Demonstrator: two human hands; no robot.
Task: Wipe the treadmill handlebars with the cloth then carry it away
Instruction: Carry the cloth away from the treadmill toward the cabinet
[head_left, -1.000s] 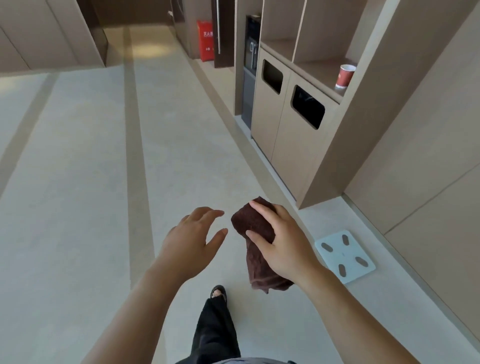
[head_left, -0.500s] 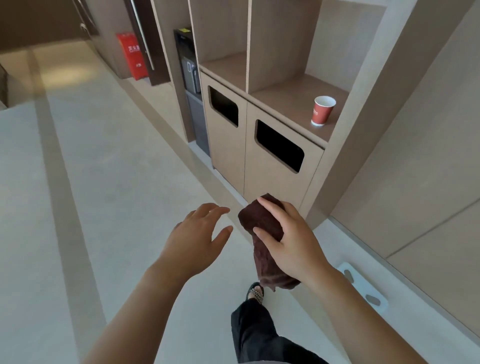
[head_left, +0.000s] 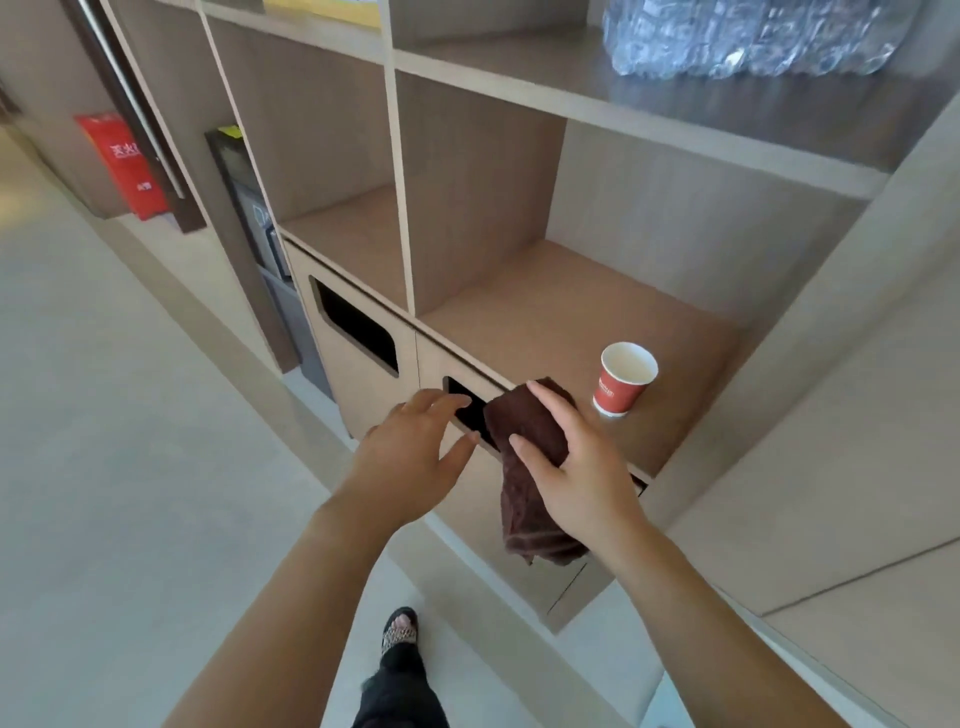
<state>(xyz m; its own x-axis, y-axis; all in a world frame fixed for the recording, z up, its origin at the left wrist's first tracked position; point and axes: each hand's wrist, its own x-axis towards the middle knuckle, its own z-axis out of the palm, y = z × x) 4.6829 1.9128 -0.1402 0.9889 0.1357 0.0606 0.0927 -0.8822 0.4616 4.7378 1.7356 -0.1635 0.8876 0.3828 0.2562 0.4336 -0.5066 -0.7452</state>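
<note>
2 bare hands reach out in front of a wooden shelf unit (head_left: 545, 322); the right hand (head_left: 576, 467) is closed around a dark brown, thick-piled terry cloth (head_left: 524, 431), fingers over its top and thumb on its near face; the cloth is bunched at the grip and its loose folded end hangs down below the wrist, with a stitched hem showing at the bottom edge; it is held in the air just at the front lip of the lower right shelf compartment, not resting on it; the left hand (head_left: 415, 457) is open and holds nothing, fingers spread and slightly curled, just beside the cloth without touching it; a red paper cup with a white inside (head_left: 623, 379) stands upright on that shelf, near the cloth; much of the cloth's middle is hidden behind the right hand; the right-hand dark bin slot (head_left: 467, 410) in the cabinet front is mostly covered by both hands; print on the cup is too small to read; a clear plastic-wrapped pack (head_left: 753, 36) on the upper shelf is cut off by the top edge.
</note>
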